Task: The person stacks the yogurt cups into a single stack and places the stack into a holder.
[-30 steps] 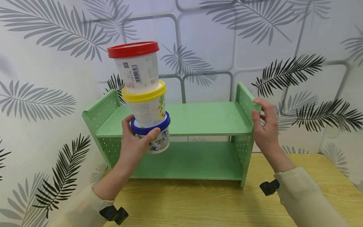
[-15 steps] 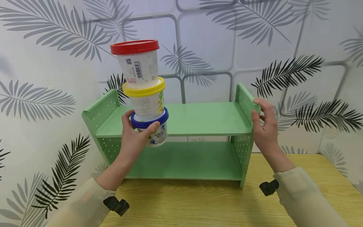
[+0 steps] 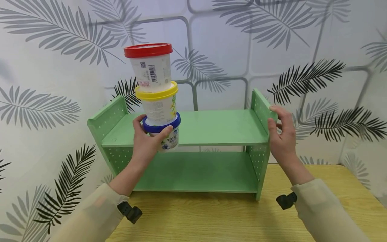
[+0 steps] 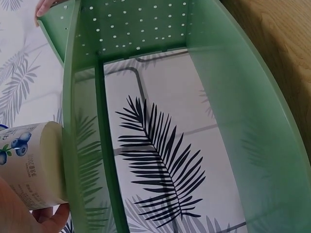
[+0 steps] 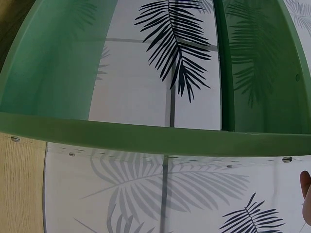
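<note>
A stack of three white tubs is in the head view. On top is the red-lidded tub [image 3: 154, 72], then the yellow-lidded tub [image 3: 157, 111]; the blue-lidded tub [image 3: 171, 138] is lowest. My left hand [image 3: 145, 145] grips the lowest one just under its lid, thumb in front. The stack leans slightly left, in front of the upper board of a green two-tier shelf [image 3: 223, 126]. In the left wrist view the bottom tub [image 4: 29, 160] appears beside the upper board's edge. My right hand [image 3: 283, 134] holds the upper front corner of the right side panel, fingers bent.
A wooden table [image 3: 193, 215] bears the shelf. Behind stands a wall [image 3: 217, 43] with leaf-patterned covering. Perforated side panels [image 3: 110, 117] rise above the upper board at both ends. The lower board [image 3: 199, 171] lies beneath it.
My left hand has lifted the stack of tubs a little and shifted it slightly right, and the stack leans less. My right hand has stayed on the side panel.
</note>
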{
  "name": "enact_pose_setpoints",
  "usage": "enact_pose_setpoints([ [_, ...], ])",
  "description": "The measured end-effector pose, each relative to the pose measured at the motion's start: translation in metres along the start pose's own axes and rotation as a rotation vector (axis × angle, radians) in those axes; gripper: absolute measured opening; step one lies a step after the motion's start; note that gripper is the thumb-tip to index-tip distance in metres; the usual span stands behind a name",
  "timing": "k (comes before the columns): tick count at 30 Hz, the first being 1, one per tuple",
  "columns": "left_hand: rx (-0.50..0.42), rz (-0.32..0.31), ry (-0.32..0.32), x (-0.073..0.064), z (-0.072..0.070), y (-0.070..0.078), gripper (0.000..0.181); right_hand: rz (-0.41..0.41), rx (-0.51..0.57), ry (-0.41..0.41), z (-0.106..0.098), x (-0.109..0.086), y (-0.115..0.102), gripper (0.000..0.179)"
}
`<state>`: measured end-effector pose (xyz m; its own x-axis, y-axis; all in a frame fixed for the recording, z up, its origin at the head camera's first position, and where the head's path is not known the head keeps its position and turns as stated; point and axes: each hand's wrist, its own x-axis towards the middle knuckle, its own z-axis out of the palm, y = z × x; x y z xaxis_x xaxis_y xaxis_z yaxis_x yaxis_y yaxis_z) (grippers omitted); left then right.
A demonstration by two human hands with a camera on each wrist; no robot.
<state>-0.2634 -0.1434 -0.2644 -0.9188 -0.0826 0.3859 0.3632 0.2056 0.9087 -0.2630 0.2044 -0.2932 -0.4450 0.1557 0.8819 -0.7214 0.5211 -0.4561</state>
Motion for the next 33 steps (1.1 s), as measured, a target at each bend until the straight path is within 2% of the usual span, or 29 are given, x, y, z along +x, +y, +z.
enact_pose_setpoints([
  [7, -0.018, 0.031, 0.008, 0.006, 0.007, -0.002, 0.083, -0.005, 0.002, 0.000, -0.001, 0.000, -0.008, 0.029],
  [12, -0.038, 0.051, 0.008, 0.011, 0.013, -0.003, 0.083, -0.004, -0.004, 0.003, 0.000, -0.002, 0.000, 0.030],
  [23, 0.013, 0.008, 0.046, 0.028, 0.021, -0.009, 0.087, -0.011, -0.005, 0.015, 0.002, -0.002, 0.019, 0.030],
  [28, 0.016, 0.012, 0.059, 0.034, 0.023, -0.013, 0.087, -0.026, 0.001, 0.007, 0.001, -0.003, 0.031, 0.031],
  [33, 0.009, 0.015, 0.070, 0.037, 0.026, -0.012, 0.088, -0.033, 0.013, 0.008, 0.001, -0.002, 0.031, 0.031],
])
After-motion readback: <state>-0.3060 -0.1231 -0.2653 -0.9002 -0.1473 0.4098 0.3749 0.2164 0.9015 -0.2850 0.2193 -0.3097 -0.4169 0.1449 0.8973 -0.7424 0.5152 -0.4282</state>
